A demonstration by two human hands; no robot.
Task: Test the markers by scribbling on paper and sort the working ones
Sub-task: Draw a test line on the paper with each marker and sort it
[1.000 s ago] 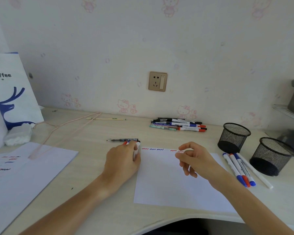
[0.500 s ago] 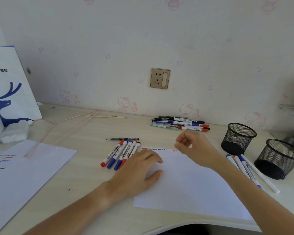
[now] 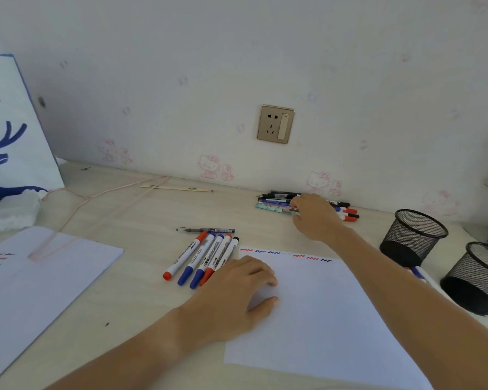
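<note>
The left hand lies flat, fingers relaxed, on the paper. The right hand reaches the far marker pile; I cannot tell its grip. Five markers lie left of the paper.

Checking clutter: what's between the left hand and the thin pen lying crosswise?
In the head view, five capped markers lie side by side between the left hand and the thin pen.

Home setting, likely child's bedroom or study corner: pale wallpaper printed with pink cartoon cats, gold wall socket, light wooden desk against wall, coffee-shop paper bag, mesh pen cups.
</note>
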